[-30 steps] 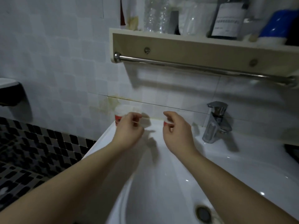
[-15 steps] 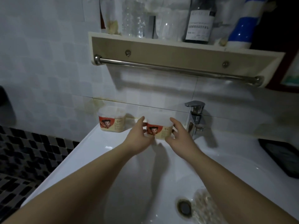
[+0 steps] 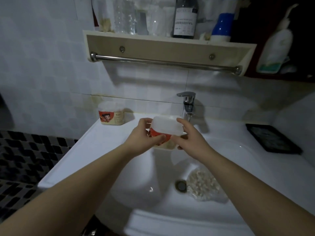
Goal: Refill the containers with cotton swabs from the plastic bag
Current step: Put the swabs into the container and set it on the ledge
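Both hands hold one swab container (image 3: 164,129), a small plastic tub with a white lid and a red cartoon label, lifted above the back of the sink basin. My left hand (image 3: 144,137) grips its left side and my right hand (image 3: 189,138) grips its right side. A second container (image 3: 111,114) of the same kind stands on the sink's back left corner. A clear plastic bag of cotton swabs (image 3: 202,183) lies in the basin, right of the drain.
The white sink (image 3: 88,149) has a chrome tap (image 3: 187,103) at the back and a drain (image 3: 181,185) in the basin. A dark tray (image 3: 272,138) sits at the right. Above hangs a shelf (image 3: 167,46) with bottles and a towel rail.
Both hands closed on the container by the tap and lifted it toward me over the basin. The view shifted right and down, bringing the bag in the basin into sight.
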`<state>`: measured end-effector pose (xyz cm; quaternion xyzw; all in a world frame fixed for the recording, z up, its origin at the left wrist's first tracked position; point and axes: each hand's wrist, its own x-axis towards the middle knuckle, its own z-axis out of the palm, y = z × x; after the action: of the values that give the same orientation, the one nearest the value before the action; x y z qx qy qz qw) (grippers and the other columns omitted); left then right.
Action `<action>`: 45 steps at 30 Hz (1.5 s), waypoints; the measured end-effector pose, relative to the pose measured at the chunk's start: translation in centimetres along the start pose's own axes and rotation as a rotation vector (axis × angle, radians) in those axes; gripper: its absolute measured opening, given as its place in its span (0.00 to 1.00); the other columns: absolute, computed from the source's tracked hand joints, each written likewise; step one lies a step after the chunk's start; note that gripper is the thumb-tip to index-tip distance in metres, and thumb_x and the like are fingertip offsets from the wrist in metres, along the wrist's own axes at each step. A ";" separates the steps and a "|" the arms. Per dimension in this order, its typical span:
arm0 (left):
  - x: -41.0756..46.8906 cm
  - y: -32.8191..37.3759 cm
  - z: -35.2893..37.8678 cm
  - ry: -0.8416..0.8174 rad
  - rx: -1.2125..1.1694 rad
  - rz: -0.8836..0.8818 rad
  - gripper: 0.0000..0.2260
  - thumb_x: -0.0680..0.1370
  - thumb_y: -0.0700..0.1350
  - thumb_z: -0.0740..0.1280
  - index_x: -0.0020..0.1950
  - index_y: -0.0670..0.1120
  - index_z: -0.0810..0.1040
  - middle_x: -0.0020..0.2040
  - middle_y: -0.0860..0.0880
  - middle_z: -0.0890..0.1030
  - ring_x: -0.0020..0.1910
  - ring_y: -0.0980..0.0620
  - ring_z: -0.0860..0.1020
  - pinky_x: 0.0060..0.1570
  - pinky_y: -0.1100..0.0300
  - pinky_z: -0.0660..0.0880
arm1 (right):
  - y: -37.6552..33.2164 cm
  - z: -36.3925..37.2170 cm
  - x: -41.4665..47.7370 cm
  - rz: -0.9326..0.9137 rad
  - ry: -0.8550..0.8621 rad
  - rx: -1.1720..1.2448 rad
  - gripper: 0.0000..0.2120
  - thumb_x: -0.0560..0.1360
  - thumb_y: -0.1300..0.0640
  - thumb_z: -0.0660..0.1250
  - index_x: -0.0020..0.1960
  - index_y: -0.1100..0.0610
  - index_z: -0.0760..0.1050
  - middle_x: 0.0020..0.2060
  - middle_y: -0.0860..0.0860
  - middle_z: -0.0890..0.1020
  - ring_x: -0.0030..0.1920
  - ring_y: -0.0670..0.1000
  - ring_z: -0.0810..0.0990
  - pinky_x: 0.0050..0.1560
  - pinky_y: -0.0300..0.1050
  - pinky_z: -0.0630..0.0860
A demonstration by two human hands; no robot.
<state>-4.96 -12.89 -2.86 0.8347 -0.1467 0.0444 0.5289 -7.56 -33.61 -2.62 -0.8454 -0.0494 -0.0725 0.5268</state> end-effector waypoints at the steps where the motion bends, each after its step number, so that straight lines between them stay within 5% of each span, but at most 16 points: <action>1: -0.6 0.0 0.4 -0.022 -0.012 -0.008 0.32 0.72 0.53 0.79 0.70 0.50 0.67 0.60 0.56 0.76 0.55 0.57 0.78 0.51 0.63 0.78 | 0.4 -0.3 -0.7 0.005 -0.006 -0.006 0.32 0.76 0.51 0.73 0.76 0.39 0.64 0.62 0.44 0.78 0.52 0.48 0.84 0.54 0.55 0.84; 8: -4.4 -0.3 3.7 -0.127 -0.175 -0.067 0.33 0.71 0.57 0.79 0.71 0.49 0.72 0.61 0.53 0.82 0.57 0.54 0.83 0.56 0.55 0.82 | 2.8 -1.8 -4.9 0.047 -0.012 0.120 0.25 0.75 0.46 0.75 0.70 0.38 0.72 0.62 0.48 0.80 0.65 0.49 0.78 0.62 0.56 0.80; 11: -5.4 -1.3 4.8 -0.102 -0.236 -0.087 0.34 0.67 0.58 0.80 0.70 0.48 0.75 0.61 0.51 0.83 0.56 0.53 0.84 0.56 0.52 0.82 | 3.3 -1.7 -5.7 0.072 -0.054 0.193 0.21 0.80 0.54 0.71 0.70 0.42 0.72 0.60 0.50 0.81 0.60 0.50 0.82 0.61 0.55 0.81; 14: -5.9 -2.2 5.2 -0.133 -0.281 -0.115 0.28 0.71 0.48 0.80 0.69 0.46 0.76 0.61 0.48 0.83 0.56 0.51 0.84 0.55 0.54 0.82 | 3.9 -1.8 -6.1 0.071 -0.097 0.177 0.16 0.80 0.53 0.70 0.66 0.41 0.77 0.57 0.50 0.82 0.56 0.52 0.84 0.60 0.57 0.81; 21: -6.3 -2.3 4.7 -0.172 -0.310 -0.117 0.21 0.74 0.40 0.78 0.66 0.47 0.80 0.58 0.50 0.85 0.56 0.49 0.84 0.56 0.49 0.82 | 3.4 -1.8 -6.6 0.008 -0.098 0.125 0.09 0.81 0.50 0.68 0.61 0.41 0.77 0.54 0.48 0.82 0.52 0.47 0.83 0.49 0.42 0.81; 25: -6.4 -2.5 4.7 -0.181 -0.261 -0.114 0.25 0.72 0.40 0.79 0.66 0.48 0.77 0.59 0.51 0.84 0.58 0.51 0.83 0.51 0.56 0.82 | 3.5 -1.6 -6.4 0.039 -0.044 0.132 0.06 0.84 0.49 0.63 0.55 0.41 0.77 0.53 0.49 0.82 0.52 0.50 0.81 0.49 0.50 0.80; 29: -6.7 -2.5 4.8 -0.262 -0.163 -0.091 0.30 0.71 0.44 0.80 0.70 0.53 0.72 0.63 0.56 0.80 0.60 0.55 0.81 0.47 0.63 0.80 | 3.7 -2.1 -6.3 0.124 0.075 0.092 0.15 0.85 0.42 0.56 0.52 0.48 0.78 0.45 0.52 0.84 0.44 0.51 0.81 0.41 0.48 0.80; 33: -6.7 -2.3 5.2 -0.267 -0.155 -0.061 0.35 0.66 0.44 0.83 0.68 0.57 0.72 0.62 0.58 0.80 0.62 0.56 0.80 0.57 0.54 0.82 | 3.8 -2.6 -6.2 0.195 0.168 0.106 0.25 0.84 0.37 0.51 0.49 0.53 0.80 0.40 0.55 0.85 0.39 0.53 0.82 0.42 0.51 0.81; 40: -7.2 -1.7 5.1 -0.245 0.092 0.180 0.42 0.65 0.54 0.84 0.68 0.61 0.58 0.63 0.63 0.76 0.61 0.63 0.75 0.56 0.61 0.78 | 3.4 -3.4 -5.8 0.207 0.251 0.127 0.30 0.85 0.37 0.51 0.40 0.56 0.80 0.27 0.48 0.73 0.30 0.50 0.72 0.34 0.46 0.70; 45: -7.1 -1.5 5.1 -0.256 0.193 0.305 0.41 0.67 0.53 0.82 0.73 0.65 0.63 0.66 0.62 0.73 0.64 0.65 0.72 0.55 0.66 0.76 | 3.2 -4.1 -5.7 0.280 0.229 0.174 0.30 0.85 0.40 0.52 0.37 0.58 0.78 0.20 0.46 0.67 0.21 0.46 0.64 0.27 0.40 0.62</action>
<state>-11.74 -15.49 -8.02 0.8484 -0.3324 0.0312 0.4108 -12.92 -38.79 -4.68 -0.7817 0.1228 -0.0895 0.6049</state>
